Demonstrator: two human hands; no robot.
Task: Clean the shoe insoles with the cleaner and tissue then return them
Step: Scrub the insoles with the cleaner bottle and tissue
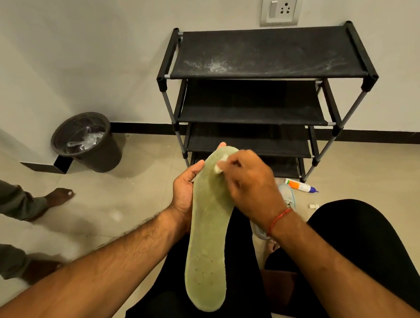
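Now your left hand (184, 191) grips the pale green foam insole (206, 237) mid-frame, and your right hand (252, 188) pinches a white tissue wad (219, 167) against its toe. It's likely light and floppy, so brace behind it

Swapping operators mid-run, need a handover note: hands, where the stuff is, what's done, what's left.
Left hand: grips the green insole near its far end, held over the lap.
Right hand: pinches a tissue and presses it on the insole's far end.
Cleaner bottle: lies on the floor by the foot of the shoe rack. A pale shoe lies beside it, mostly hidden by the right forearm.
Done: one insole is out and under the tissue; how clean it is cannot be told.
Left: finish wiping, clean the other insole (not in view), put both back.
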